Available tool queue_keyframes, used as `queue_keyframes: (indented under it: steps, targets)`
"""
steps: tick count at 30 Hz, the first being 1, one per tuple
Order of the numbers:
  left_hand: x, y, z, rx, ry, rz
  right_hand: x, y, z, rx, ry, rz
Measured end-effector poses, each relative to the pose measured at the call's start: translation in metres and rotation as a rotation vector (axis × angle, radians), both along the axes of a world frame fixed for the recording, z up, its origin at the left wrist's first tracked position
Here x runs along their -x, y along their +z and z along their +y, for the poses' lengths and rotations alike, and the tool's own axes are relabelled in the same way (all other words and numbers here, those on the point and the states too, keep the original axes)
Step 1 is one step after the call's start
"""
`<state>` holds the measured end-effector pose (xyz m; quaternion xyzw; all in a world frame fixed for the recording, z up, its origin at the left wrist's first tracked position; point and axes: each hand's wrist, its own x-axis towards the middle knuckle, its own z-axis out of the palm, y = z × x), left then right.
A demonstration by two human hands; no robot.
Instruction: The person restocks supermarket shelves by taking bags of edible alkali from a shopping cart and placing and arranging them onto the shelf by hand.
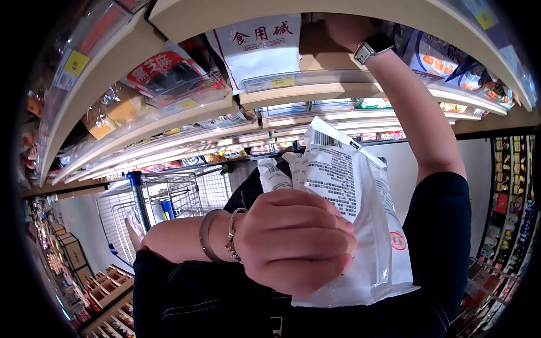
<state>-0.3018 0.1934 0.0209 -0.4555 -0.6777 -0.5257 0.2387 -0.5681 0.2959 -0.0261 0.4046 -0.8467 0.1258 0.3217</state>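
Note:
My left hand, with two bracelets at its wrist, is closed around several white plastic packets in front of my body. Dense black print and a barcode show on the packets, and one bears a round red stamp. My right arm stretches up to a shelf, a watch on its wrist. The right hand is in the shadowed shelf space, its fingers hidden. To its left stands a white bag of edible alkali with dark red lettering, apart from the hand.
A black sesame packet lies further left on the shelf, and purple-and-white bags stand at the right. Price labels line the shelf edge. A wire shopping cart is at the lower left. Stocked shelves rise on the far right.

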Motion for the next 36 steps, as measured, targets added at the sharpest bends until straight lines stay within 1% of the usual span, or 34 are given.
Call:
queue_keyframes:
  steps: [3, 4, 7, 8, 11, 14, 17, 20, 24, 33, 36]
  targets:
    - [0.003, 0.001, 0.003, 0.050, -0.040, -0.008, -0.012, 0.004, -0.013, -0.074, 0.091, -0.097]
    - [0.003, 0.000, 0.004, 0.054, -0.045, -0.019, -0.019, 0.010, -0.014, -0.123, 0.119, -0.212]
    - [0.004, -0.001, 0.006, 0.065, -0.049, -0.029, -0.006, 0.007, -0.018, -0.059, 0.246, -0.220]
    - [0.005, 0.000, 0.005, 0.074, -0.048, -0.024, -0.007, 0.007, -0.018, 0.046, 0.237, -0.183]
    - [0.006, 0.002, 0.004, 0.085, -0.048, -0.024, 0.003, -0.007, -0.021, 0.060, 0.284, -0.164]
    - [0.005, 0.004, 0.006, 0.091, -0.061, -0.025, -0.003, -0.004, -0.021, 0.009, 0.168, -0.132]
    - [0.007, 0.006, 0.006, 0.108, -0.088, -0.023, 0.008, -0.026, -0.024, -0.045, 0.199, -0.029]
    - [0.008, 0.006, 0.007, 0.112, -0.101, -0.024, 0.008, -0.029, -0.031, -0.207, 0.029, -0.093]
    - [0.012, 0.008, 0.004, 0.115, -0.097, -0.033, 0.000, -0.021, -0.023, -0.260, 0.043, -0.052]
    - [0.014, 0.006, 0.005, 0.081, -0.100, -0.024, -0.019, 0.012, -0.018, -0.202, -0.017, -0.121]
    - [0.009, 0.004, 0.005, 0.071, -0.084, -0.039, -0.045, 0.041, -0.010, -0.174, -0.081, -0.244]
